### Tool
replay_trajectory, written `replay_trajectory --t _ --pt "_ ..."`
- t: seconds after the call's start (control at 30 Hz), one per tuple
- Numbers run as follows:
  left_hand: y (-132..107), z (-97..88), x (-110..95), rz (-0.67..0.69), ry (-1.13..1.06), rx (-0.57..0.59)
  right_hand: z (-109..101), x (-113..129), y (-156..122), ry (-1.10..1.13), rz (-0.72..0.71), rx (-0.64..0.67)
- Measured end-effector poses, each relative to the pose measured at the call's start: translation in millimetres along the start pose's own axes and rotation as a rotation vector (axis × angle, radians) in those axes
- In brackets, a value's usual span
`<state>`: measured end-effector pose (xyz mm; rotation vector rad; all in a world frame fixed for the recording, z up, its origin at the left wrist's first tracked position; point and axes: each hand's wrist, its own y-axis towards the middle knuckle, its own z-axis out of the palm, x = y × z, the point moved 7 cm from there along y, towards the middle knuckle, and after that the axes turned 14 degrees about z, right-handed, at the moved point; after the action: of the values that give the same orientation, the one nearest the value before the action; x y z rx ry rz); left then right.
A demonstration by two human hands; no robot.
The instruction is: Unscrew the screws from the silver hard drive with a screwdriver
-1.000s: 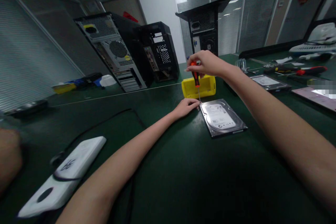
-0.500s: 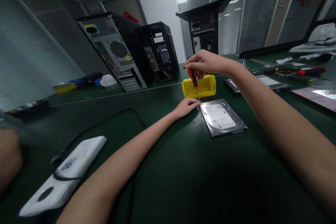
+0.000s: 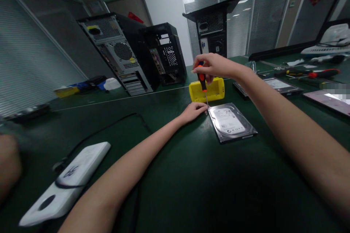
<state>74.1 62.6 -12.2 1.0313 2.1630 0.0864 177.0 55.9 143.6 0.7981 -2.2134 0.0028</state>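
Observation:
A silver hard drive with a white label lies flat on the green table. My right hand is closed around the red and black handle of a screwdriver from above. The screwdriver stands nearly upright, its tip at the drive's far left corner. At that same corner, my left hand rests on the table with its fingers bent against the drive's edge. The left fingertips almost meet the screwdriver's tip, and what lies right under them is hidden. Just behind sits a yellow open tray.
Computer cases stand at the back. Other drives and red-handled pliers lie to the right. A white power strip with a black cable is at left. Another person's blurred hand shows at the left edge.
My right hand has shifted its grip slightly on the screwdriver handle, its fingers now further round the top. The left hand and the drive look unmoved.

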Motion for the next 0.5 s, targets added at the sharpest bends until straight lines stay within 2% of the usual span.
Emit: replay_trajectory --t 0.23,0.5 --pt "-0.2 -0.2 0.2 -0.003 -0.003 -0.004 3.0 -4.6 2.7 -0.027 -0.014 0.031" --pt "-0.5 -0.9 0.7 -0.003 0.005 -0.014 2.7 -5.1 2.9 -0.053 -0.010 0.004"
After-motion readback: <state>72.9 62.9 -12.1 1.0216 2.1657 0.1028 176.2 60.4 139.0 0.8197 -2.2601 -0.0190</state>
